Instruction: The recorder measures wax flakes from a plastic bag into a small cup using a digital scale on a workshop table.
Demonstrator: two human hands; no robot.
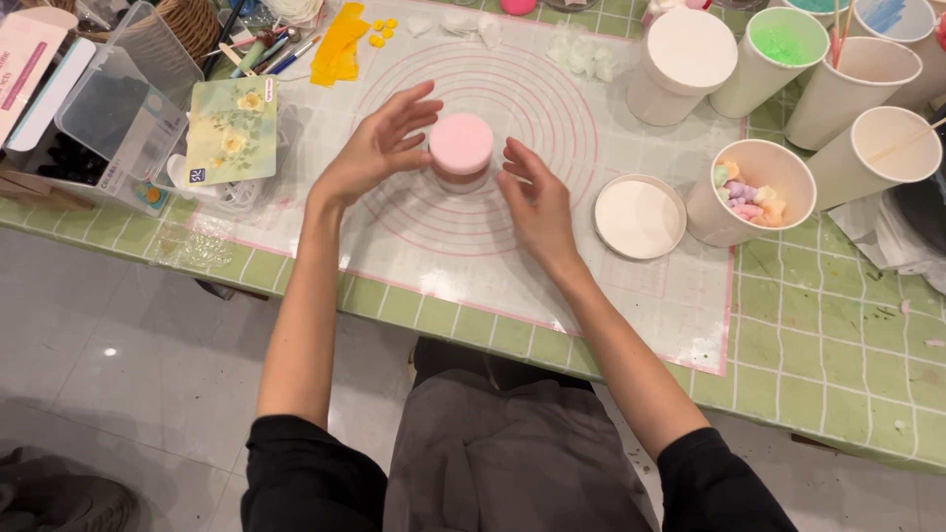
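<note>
Pink-topped round jar (461, 151) sits a little above the middle of the frame, standing upright at the centre of the ringed circles printed on a translucent work mat (512, 286). I see my left hand (379, 148) just to the left of it, fingers spread and loosely curved toward its side; the fingertips come close to the jar, but I cannot tell whether they touch it. My right hand (537, 207) is just right of and below the jar, open with fingers extended, the index fingertip at or near the jar's wall. Neither hand has closed around anything.

The mat lies on a green tiled tabletop (838, 355). To the right of my right hand a flat white round lid (639, 217) lies on the mat, and beside it stands a paper cup (754, 192) holding small pastel pieces. More white cups (847, 84) cluster in the upper right, one with green contents. At the left of the frame a floral card (233, 128) rests on a clear plastic box (118, 108), and yellow scraps (337, 49) lie near the top edge.
</note>
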